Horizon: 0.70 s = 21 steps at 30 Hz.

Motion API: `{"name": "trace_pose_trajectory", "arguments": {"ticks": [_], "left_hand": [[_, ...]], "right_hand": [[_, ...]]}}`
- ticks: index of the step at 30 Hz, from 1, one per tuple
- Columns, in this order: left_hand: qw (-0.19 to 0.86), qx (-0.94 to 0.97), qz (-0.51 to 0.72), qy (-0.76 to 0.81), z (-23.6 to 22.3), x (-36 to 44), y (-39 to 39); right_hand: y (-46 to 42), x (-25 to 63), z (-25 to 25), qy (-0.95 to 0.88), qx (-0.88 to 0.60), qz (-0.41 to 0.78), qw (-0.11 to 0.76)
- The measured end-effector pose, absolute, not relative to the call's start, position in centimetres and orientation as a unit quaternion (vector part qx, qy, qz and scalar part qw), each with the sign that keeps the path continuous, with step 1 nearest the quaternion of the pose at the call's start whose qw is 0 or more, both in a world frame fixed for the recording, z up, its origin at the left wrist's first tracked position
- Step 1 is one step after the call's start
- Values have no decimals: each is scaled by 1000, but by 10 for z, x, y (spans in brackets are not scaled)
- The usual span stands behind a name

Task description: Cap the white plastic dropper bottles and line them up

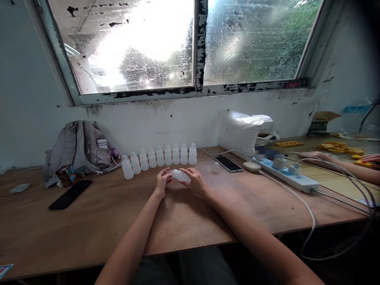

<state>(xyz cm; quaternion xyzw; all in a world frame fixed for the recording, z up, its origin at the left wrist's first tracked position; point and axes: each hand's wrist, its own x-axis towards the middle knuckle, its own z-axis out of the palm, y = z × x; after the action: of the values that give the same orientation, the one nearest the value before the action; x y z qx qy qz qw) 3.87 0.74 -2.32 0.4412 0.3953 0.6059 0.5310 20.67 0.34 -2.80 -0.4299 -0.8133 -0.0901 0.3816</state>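
A small frosted white bottle (181, 176) lies tilted on its side between my hands, just above the table, its neck pointing left. My right hand (195, 181) is closed around the bottle's body. At the neck end, the fingers of my left hand (162, 181) are pinched together on what looks like a clear cap, mostly hidden by the fingertips. Behind my hands stands a row of several similar upright bottles (152, 158) with clear caps, running from left to right.
The wooden table (113, 229) carries a phone (70, 194) and grey backpack (80, 146) at left. To the right are another phone (228, 163), a round pad (251, 166), a power strip (287, 174) with trailing cables, and a white bag (239, 132). Another person's hand (316, 157) rests far right.
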Motion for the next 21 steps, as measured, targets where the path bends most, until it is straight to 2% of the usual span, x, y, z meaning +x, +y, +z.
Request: {"name": "trace_pose_trajectory", "arguments": {"ticks": [6, 11, 21], "left_hand": [[516, 479, 597, 383, -24, 33, 9], [570, 468, 583, 341, -22, 29, 9], [606, 463, 584, 280, -15, 26, 9]], "right_hand": [[4, 207, -29, -811, -430, -73, 390], [3, 208, -29, -811, -429, -58, 394], [3, 206, -29, -819, -408, -28, 402]]}}
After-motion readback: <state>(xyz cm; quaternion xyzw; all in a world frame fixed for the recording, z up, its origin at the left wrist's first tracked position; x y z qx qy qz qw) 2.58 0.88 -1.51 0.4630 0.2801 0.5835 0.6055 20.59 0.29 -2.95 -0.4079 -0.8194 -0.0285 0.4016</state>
